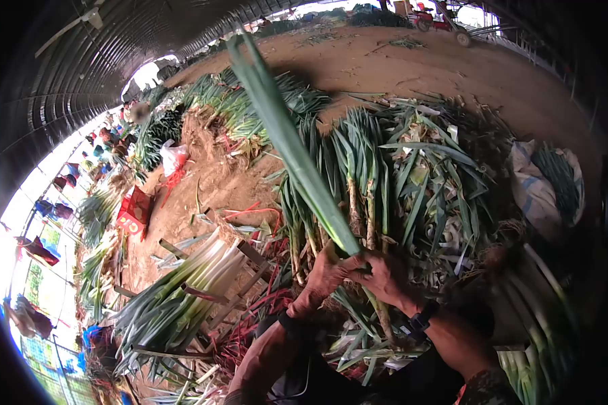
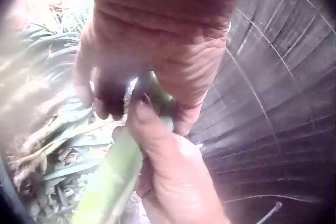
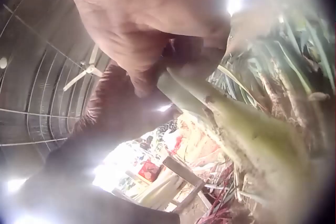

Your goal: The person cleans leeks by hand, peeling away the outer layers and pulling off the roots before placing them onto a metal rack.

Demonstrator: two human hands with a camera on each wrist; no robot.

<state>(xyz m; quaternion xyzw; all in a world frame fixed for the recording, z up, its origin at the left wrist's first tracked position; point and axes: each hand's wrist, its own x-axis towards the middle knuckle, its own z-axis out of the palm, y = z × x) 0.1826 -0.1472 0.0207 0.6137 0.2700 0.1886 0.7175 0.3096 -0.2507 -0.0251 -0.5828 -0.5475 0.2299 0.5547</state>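
Observation:
Both hands hold one long green onion (image 1: 284,142) in front of the body, its broad green leaves slanting up and away to the left in the head view. My left hand (image 1: 323,278) grips it from the left. Close beside it, my right hand (image 1: 384,275) pinches the same stalk, thumb and fingers bent. In the left wrist view the right thumb (image 2: 157,140) presses along the pale green stalk (image 2: 113,176). The right wrist view shows the pale lower stalk (image 3: 257,134) with a split layer near the right fingers. Parts of both hands' fingers are hidden.
A wooden rack (image 1: 253,255) at the left bears a bundle of green onions (image 1: 175,297). More unpeeled stalks (image 1: 358,162) stand ahead, beside a heap of stripped leaves (image 1: 432,182). A white sack (image 1: 537,192) lies right; a red box (image 1: 135,210) sits left.

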